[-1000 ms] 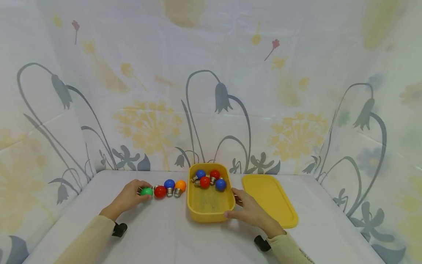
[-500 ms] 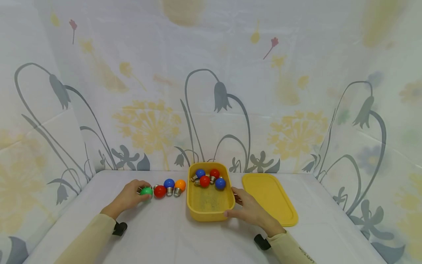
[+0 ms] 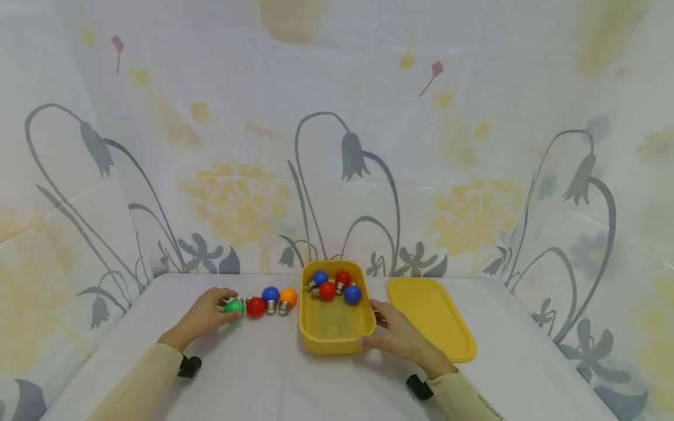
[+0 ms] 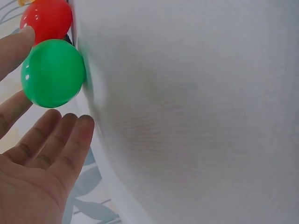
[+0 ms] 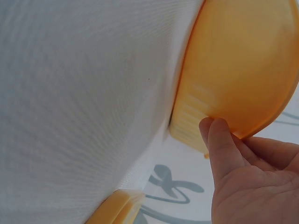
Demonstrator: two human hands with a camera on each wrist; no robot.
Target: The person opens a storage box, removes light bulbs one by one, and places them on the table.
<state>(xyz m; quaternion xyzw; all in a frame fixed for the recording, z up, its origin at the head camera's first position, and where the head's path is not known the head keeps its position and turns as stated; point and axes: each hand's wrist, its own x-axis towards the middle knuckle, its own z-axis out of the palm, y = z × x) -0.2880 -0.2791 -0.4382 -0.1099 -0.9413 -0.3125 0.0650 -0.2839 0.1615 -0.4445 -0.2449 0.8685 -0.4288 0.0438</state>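
My left hand (image 3: 206,313) holds a green light bulb (image 3: 234,307) on the table at the left, with thumb and index finger around it. In the left wrist view, the green bulb (image 4: 53,73) lies between them, while the other fingers extend apart from it. Right beside it is a red bulb (image 3: 255,307), followed by a blue bulb (image 3: 271,293) and an orange bulb (image 3: 288,296). My right hand (image 3: 397,334) rests its fingertips against the right side of a yellow plastic container (image 3: 337,348). Its fingers are fairly straight on the container wall (image 5: 233,60).
Inside the container, toward its far end, lie blue bulbs (image 3: 352,294) and red bulbs (image 3: 327,290). A yellow lid (image 3: 432,316) lies flat to the right, beyond my right hand. A flower-printed curtain (image 3: 337,193) stands behind the white-covered table (image 3: 295,386).
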